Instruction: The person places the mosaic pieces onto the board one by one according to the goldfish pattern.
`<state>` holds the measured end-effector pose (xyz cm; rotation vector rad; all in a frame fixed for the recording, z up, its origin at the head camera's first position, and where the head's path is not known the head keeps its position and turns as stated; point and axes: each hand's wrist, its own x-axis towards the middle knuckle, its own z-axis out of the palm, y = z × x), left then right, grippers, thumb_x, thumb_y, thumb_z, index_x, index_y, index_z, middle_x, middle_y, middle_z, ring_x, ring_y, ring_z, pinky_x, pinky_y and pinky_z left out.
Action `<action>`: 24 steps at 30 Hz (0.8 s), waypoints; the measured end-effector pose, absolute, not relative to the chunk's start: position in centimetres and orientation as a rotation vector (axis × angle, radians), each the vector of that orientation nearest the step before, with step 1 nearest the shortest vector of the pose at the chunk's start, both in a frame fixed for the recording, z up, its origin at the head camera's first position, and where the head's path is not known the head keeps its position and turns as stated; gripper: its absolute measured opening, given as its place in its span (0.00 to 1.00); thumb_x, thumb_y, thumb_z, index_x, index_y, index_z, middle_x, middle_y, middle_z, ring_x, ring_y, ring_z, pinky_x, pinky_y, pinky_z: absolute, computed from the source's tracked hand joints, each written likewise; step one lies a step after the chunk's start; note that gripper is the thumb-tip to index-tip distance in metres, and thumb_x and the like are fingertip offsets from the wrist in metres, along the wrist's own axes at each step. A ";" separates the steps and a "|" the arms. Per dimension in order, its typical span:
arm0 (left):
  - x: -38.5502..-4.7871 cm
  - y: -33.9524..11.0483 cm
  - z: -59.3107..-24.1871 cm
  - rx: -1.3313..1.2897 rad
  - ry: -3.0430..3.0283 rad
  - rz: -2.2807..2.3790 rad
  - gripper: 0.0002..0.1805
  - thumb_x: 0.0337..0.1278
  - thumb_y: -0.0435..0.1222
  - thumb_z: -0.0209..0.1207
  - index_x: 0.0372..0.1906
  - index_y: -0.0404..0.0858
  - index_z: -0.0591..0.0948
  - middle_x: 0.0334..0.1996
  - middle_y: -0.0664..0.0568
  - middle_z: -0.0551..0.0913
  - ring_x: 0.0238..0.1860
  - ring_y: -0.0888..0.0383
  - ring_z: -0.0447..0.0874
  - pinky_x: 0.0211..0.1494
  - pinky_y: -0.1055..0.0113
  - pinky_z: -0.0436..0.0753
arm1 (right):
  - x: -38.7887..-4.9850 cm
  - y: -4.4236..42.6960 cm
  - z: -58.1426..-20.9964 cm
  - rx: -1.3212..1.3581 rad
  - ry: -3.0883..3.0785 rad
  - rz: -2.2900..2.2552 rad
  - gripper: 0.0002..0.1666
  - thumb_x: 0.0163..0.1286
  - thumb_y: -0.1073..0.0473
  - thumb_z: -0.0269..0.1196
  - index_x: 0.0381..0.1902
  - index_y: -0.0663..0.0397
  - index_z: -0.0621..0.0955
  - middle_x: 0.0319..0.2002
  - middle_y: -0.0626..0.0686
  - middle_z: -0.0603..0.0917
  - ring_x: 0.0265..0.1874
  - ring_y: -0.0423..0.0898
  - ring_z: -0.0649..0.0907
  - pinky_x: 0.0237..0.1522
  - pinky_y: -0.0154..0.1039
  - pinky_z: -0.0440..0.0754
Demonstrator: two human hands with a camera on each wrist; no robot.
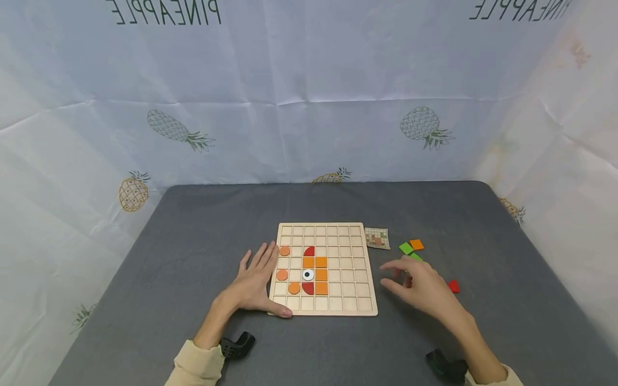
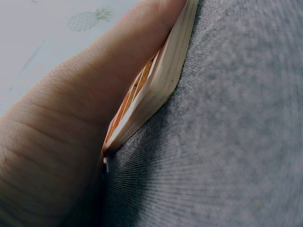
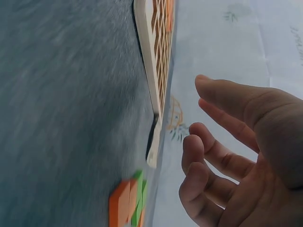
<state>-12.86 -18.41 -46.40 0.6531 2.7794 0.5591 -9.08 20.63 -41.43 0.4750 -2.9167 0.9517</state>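
Observation:
A wooden grid board [image 1: 347, 306] lies flat on the table. On it sit several orange squares [image 1: 321, 274], orange discs [image 1: 285, 250], two red quarter-round pieces [image 1: 309, 251] and a white eye piece [image 1: 307, 275]. My left hand [image 1: 256, 281] rests along the board's left edge, fingers straight, thumb on the near left corner. Beyond the right edge hovers my right hand [image 1: 425, 287], its fingers loosely bent; in the right wrist view nothing shows between thumb and fingers [image 3: 194, 142]. Behind it lie green squares [image 1: 406, 248] and an orange square [image 1: 417, 244], partly hidden by the hand.
A small printed pattern card [image 1: 377, 238] lies against the board's upper right side. One red piece [image 1: 454, 286] is on the dark grey table [image 1: 217, 214], right of the right hand. A pineapple-print cloth [image 1: 309, 134] hangs behind the table and along its sides.

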 end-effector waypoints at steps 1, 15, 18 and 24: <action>-12.8 -18.4 -46.4 0.654 2.780 0.559 0.83 0.27 0.72 0.73 0.83 0.33 0.42 0.84 0.39 0.38 0.85 0.37 0.35 0.78 0.30 0.37 | -8.9 21.0 -41.4 0.482 -2.905 0.948 0.15 0.62 0.57 0.75 0.47 0.47 0.89 0.32 0.44 0.80 0.20 0.31 0.72 0.22 0.31 0.72; -12.8 -18.5 -46.2 0.649 2.782 0.567 0.83 0.27 0.71 0.73 0.83 0.33 0.42 0.84 0.39 0.39 0.85 0.37 0.35 0.78 0.30 0.37 | -7.3 25.0 -42.3 0.413 -2.920 0.835 0.19 0.58 0.56 0.78 0.47 0.49 0.89 0.30 0.42 0.80 0.20 0.28 0.70 0.22 0.30 0.71; -12.8 -18.5 -46.2 0.646 2.776 0.565 0.83 0.27 0.71 0.74 0.83 0.33 0.42 0.84 0.39 0.39 0.85 0.37 0.34 0.78 0.30 0.37 | -7.0 25.5 -42.5 0.385 -2.955 0.805 0.20 0.56 0.56 0.79 0.48 0.49 0.89 0.31 0.43 0.81 0.20 0.28 0.70 0.22 0.30 0.71; -12.8 -18.4 -46.3 0.642 2.772 0.560 0.83 0.27 0.72 0.73 0.83 0.34 0.42 0.84 0.39 0.38 0.85 0.38 0.34 0.78 0.30 0.36 | -6.8 26.2 -42.9 0.306 -3.057 0.765 0.26 0.56 0.51 0.79 0.52 0.52 0.89 0.33 0.44 0.81 0.21 0.30 0.70 0.22 0.31 0.70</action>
